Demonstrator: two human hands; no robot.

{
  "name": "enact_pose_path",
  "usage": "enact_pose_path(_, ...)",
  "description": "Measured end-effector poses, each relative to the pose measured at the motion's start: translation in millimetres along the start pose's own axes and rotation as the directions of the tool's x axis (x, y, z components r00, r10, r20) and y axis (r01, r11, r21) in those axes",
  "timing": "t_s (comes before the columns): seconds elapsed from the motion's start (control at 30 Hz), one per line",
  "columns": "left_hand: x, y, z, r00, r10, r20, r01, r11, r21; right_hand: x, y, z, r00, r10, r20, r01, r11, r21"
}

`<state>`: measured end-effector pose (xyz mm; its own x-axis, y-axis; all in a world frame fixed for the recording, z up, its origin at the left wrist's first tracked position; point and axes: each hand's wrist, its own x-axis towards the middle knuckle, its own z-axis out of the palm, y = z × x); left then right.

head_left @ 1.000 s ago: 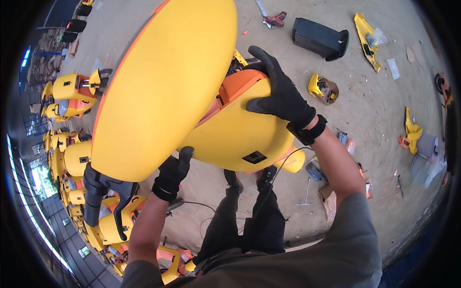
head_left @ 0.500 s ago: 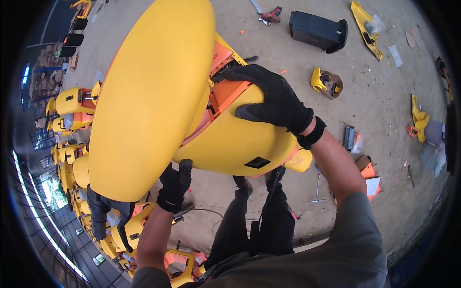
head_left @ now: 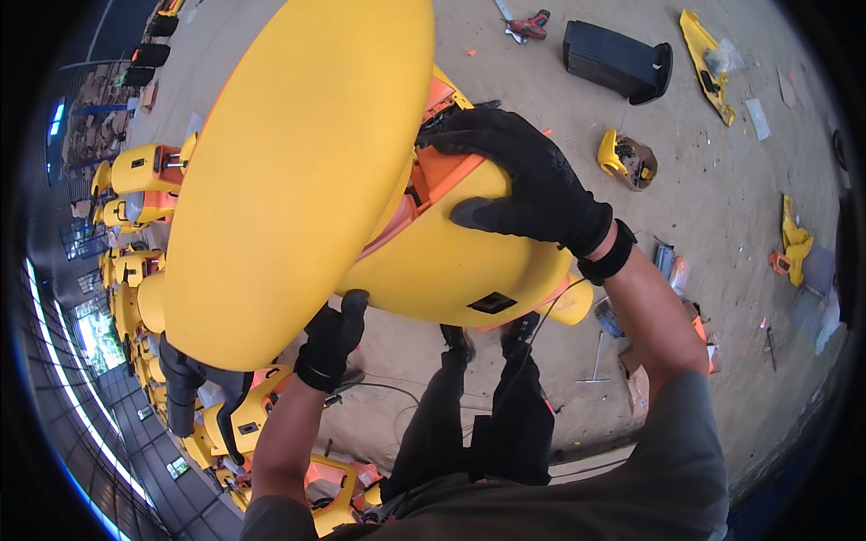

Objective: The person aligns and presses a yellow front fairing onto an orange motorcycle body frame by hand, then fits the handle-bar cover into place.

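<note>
A two-wheeled scooter-like vehicle stands before me, with a large smooth yellow panel (head_left: pixel 298 180) rising on the left. Beside it lies a lower yellow body panel (head_left: pixel 433 270) with a dark diamond-shaped opening and an orange inner part (head_left: pixel 446 171). My right hand (head_left: pixel 532 185), in a black glove, grips this body panel's upper edge, thumb on the yellow face and fingers over the orange part. At its lower left corner is my left hand (head_left: pixel 332 343), also gloved, thumb raised against the panel; its other fingers are mostly hidden. A black handlebar grip and lever (head_left: pixel 194 388) stick out below the large panel.
Several similar yellow vehicles (head_left: pixel 140 171) line the left side. On the concrete floor lie a black bin (head_left: pixel 618 61), a red power drill (head_left: pixel 530 24), a yellow part (head_left: pixel 708 68), an open bag of small parts (head_left: pixel 640 164) and a T-handle tool (head_left: pixel 595 361). A thin cable (head_left: pixel 388 386) runs near my feet.
The whole view has shifted slightly, so the panels and floor things sit further right. Both hands keep their places on the body panel. A thin dark cable now shows near my right wrist.
</note>
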<state>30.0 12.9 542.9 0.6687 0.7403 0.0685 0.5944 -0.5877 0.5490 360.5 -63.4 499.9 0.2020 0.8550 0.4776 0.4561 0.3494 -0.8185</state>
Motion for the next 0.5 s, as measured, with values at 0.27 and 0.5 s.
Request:
enact_pose_path(0.27,-0.3,-6.6,1.4,0.998,-0.055,-0.021,0.052,0.991,-0.124,19.4,-19.3,5.3,0.972,-0.223,0.073,0.233,0.957,-0.171)
enact_pose_path(0.5,-9.5,-17.7,2.9,0.997,0.039,-0.071,-0.031,0.993,0.11,15.4,-22.2,9.3,0.983,-0.182,0.034,0.185,0.956,-0.227)
